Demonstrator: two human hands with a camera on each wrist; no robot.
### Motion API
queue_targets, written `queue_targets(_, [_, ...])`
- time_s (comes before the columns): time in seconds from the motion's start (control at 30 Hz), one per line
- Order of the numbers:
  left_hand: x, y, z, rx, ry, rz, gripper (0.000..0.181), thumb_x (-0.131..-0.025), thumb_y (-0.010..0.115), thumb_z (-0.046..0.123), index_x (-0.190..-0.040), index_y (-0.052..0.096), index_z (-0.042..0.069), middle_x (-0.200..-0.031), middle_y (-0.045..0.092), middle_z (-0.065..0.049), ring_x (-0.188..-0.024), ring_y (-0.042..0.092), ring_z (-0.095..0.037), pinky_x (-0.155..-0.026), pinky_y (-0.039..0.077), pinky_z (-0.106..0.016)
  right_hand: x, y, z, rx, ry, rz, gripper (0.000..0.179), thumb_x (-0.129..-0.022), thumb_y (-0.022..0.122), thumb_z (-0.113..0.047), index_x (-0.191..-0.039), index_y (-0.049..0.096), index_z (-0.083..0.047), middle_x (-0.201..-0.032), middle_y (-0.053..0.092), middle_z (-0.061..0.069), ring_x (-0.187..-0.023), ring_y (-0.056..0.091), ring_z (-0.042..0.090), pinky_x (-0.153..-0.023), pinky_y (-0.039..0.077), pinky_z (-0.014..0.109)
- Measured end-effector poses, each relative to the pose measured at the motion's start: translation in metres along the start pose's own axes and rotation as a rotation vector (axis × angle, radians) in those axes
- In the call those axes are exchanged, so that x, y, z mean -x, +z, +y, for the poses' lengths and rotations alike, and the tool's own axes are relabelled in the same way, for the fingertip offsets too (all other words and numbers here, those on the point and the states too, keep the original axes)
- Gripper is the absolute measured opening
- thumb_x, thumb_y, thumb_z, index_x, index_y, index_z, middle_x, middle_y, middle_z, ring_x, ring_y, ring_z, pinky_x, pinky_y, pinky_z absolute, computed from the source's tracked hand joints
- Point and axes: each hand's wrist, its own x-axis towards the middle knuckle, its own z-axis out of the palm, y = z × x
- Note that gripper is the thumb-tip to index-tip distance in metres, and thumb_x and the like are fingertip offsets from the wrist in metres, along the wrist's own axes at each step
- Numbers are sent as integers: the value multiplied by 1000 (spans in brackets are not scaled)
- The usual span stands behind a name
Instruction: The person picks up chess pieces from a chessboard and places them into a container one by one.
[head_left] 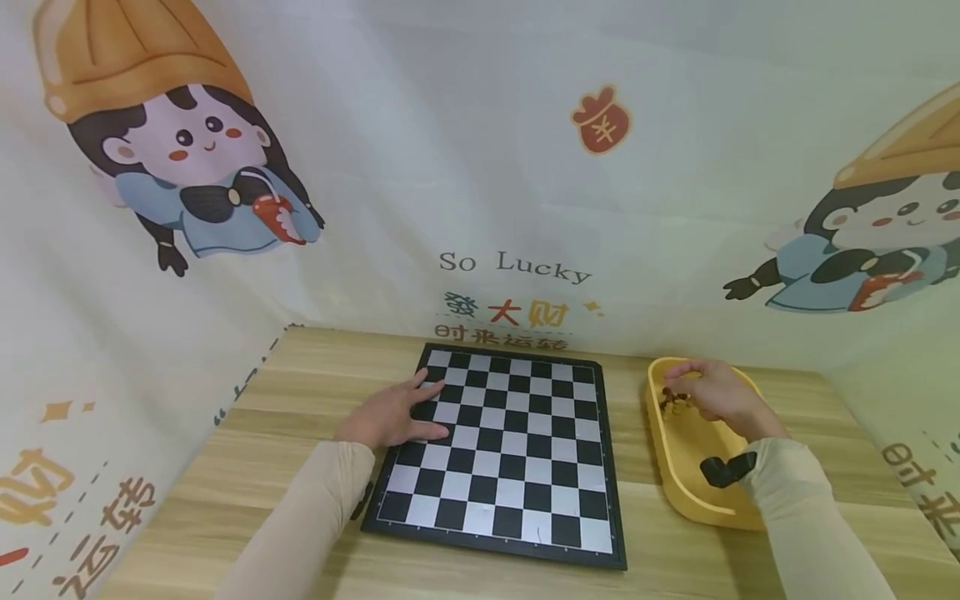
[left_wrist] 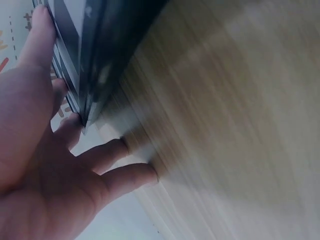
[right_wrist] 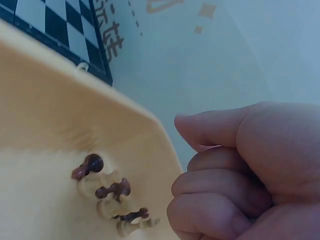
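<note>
A black-and-white chessboard [head_left: 517, 446] lies flat on the wooden table. My left hand [head_left: 393, 414], fingers spread, rests at its left edge, with the thumb and some fingertips over the squares. In the left wrist view, the other fingers of that hand [left_wrist: 55, 185] reach past the board's dark side. Over the far part of a yellow tray [head_left: 671, 479] is my right hand [head_left: 716, 392]. Its fingers are curled in the right wrist view, and no held thing shows; the palm is hidden. Several dark and pale chess pieces [right_wrist: 120, 190] lie together inside the tray, near this hand.
Behind the wooden table [head_left: 292, 400] hangs a pale printed cloth [head_left: 420, 167] with cartoon figures and lettering. More of this cloth stands at both sides. The tray's raised wall surrounds the pieces. A strip of table separates board and tray.
</note>
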Motion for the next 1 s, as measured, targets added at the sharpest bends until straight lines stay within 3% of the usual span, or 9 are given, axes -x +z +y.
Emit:
queue_targets(0.07, [1, -1, -1, -8, 9, 1, 87, -88, 71, 58, -160, 34, 27, -173, 17, -9, -154, 29, -45, -122, 35, -57, 0, 1, -5, 0, -12, 2, 43, -106, 53, -27, -137, 52, 3, -98, 69, 0, -42, 27, 3, -43, 32, 22])
queue_targets(0.23, [3, -3, 1, -18, -2, -11, 87, -89, 70, 57, -161, 33, 26, -173, 16, -11, -154, 29, -45, -122, 35, -57, 1, 5, -18, 31, -45, 11, 44, -106, 52, -29, -136, 53, 4, -76, 59, -10, -43, 27, 4, -43, 31, 22])
queue_targets(0.4, [2, -10, 6, -23, -30, -30, 86, -89, 73, 53, -160, 35, 23, -172, 18, -12, -153, 31, -44, -122, 36, -56, -3, 10, -31, 74, -43, 25, 43, -107, 51, -31, -136, 55, 1, -64, 46, -11, -44, 31, 6, -45, 33, 23])
queue_targets(0.47, [1, -16, 8, -47, -8, 21, 83, -91, 73, 49, -160, 36, 21, -172, 19, -13, -151, 35, -43, -121, 38, -56, -4, 12, -37, 96, -45, 44, 46, -107, 50, -34, -136, 55, 0, -64, 44, -9, -46, 33, 7, -47, 36, 24])
queue_targets(0.57, [-3, -25, 13, -74, 32, 167, 78, -95, 70, 43, -161, 32, 23, -171, 20, -13, -142, 49, -43, -112, 48, -54, -4, 16, -46, 127, -51, 85, 54, -107, 47, -44, -136, 55, 1, -74, 49, -4, -55, 40, 9, -54, 41, 26])
queue_targets(0.67, [-6, -36, 19, -80, 40, 318, 73, -100, 64, 41, -162, 29, 27, -172, 20, -12, -117, 67, -42, -86, 61, -51, -3, 21, -58, 149, -55, 126, 63, -106, 44, -54, -134, 55, 2, -85, 52, 5, -64, 46, 14, -62, 44, 28])
queue_targets(0.73, [-7, -44, 25, -79, 35, 387, 70, -101, 61, 44, -162, 29, 30, -172, 20, -9, -116, 66, -43, -78, 61, -50, -2, 25, -65, 160, -79, 159, 68, -105, 42, -58, -132, 57, 3, -102, 60, 15, -73, 51, 18, -68, 45, 29])
queue_targets(0.87, [-7, -59, 36, -121, 39, 451, 67, -104, 51, 51, -163, 26, 32, -172, 21, -8, -138, 49, -49, -103, 53, -59, -3, 34, -77, 179, -122, 219, 71, -105, 41, -58, -135, 56, 4, -136, 59, 27, -105, 59, 34, -85, 53, 40])
queue_targets(1.0, [-8, -67, 45, -182, 36, 481, 67, -104, 43, 57, -163, 23, 33, -172, 22, -7, -153, 27, -49, -118, 36, -66, -8, 43, -85, 187, -147, 268, 74, -106, 36, -59, -138, 53, 5, -141, 56, 30, -123, 56, 42, -100, 51, 53])
